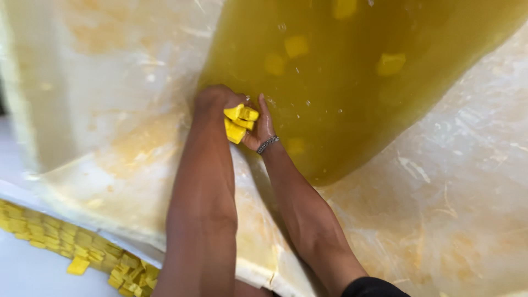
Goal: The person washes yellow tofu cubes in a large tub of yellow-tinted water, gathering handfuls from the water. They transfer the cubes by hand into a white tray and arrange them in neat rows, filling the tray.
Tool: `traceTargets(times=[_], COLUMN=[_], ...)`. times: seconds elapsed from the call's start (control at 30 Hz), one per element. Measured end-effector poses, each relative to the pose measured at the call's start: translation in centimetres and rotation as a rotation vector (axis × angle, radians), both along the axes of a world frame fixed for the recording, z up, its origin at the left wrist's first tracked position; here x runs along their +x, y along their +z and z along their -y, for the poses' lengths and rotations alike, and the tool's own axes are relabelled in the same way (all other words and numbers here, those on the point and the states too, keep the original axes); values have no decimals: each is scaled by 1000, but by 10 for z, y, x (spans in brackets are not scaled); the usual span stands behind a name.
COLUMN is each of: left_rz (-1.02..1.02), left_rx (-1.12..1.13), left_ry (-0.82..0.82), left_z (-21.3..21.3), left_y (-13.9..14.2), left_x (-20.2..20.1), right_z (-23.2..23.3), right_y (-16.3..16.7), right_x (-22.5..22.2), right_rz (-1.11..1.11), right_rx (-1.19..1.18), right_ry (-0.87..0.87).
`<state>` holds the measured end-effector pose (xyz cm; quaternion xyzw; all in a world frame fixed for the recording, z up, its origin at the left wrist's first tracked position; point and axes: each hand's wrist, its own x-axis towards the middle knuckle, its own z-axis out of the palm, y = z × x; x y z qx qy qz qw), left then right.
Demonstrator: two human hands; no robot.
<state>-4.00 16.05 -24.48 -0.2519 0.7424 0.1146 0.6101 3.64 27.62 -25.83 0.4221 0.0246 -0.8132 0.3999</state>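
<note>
Both my hands meet at the edge of a pool of yellow-green liquid (357,82) in a large vat lined with pale plastic sheet (110,71). Between them I hold several bright yellow blocks (239,122), pressed together just above the liquid's near edge. My left hand (215,102) curls over the blocks from the left. My right hand (263,127), with a metal chain bracelet (268,144) at the wrist, cups them from the right. More yellow blocks (297,47) lie blurred under the liquid's surface.
The lining slopes up on the left and right, stained orange-yellow. At the lower left, outside the vat's rim, a row of several yellow blocks (66,242) lies on a white surface (27,269).
</note>
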Motion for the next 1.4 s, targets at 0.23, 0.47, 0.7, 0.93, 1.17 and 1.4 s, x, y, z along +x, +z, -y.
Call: traceTargets(times=[0.23,0.47,0.7,0.93,1.17,1.4], left_rz=[-315,-845,-1043,-682,-551,-1047], left_rx=[-28,102,90,256,317,143], left_ry=[82,118,333,1148,1191,1045], left_z=[-2,44,153,200,162,168], left_y=[122,317,440,358,251,249], left_x=[-32,15,206,436,509,534], right_z=[-8,9,89,196,168,110], right_y=[91,253,336,262,220,279], right_x=[-48,-53,58,245,260,145], right_rz=[-375,-1002,-1213,-848,-1836,-1673], right_rx=[145,252,-85,161,398,517], right_ry=[188,222,428,1238,1838,1170])
